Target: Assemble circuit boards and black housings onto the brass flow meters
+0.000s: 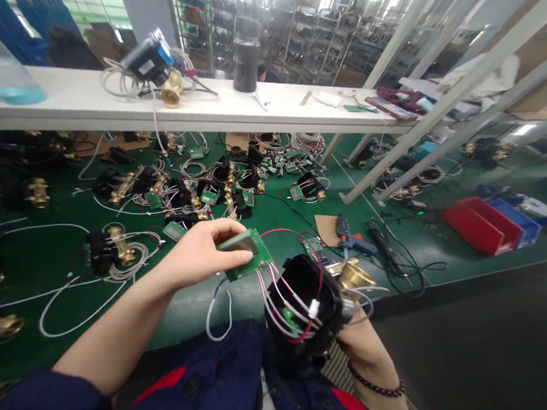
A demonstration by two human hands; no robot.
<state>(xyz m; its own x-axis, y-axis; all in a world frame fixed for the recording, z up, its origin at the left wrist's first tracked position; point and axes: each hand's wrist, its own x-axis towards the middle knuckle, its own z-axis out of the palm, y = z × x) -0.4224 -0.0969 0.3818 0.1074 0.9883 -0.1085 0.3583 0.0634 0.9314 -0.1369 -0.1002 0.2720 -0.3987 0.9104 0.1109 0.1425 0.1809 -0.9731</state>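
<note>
My left hand (205,250) pinches a green circuit board (262,255) between thumb and fingers, with what looks like a display on its face. Red and white wires (271,288) run from the board into an open black housing (285,340) just to its right. A small white connector (313,309) hangs on red wires at the housing's mouth. A brass threaded fitting (356,275) sticks out on the housing's far side. My right hand (355,333) grips the housing from the right, its fingers mostly hidden behind it. The housing is tilted, its opening towards the board.
Several brass-fitted units with coiled cables (121,249) lie on the green bench (272,214). A glue gun (352,237) rests on cardboard right of centre. Red (480,226) and blue bins (516,220) stand at right. A white shelf (205,106) and slanting metal posts (408,143) cross behind.
</note>
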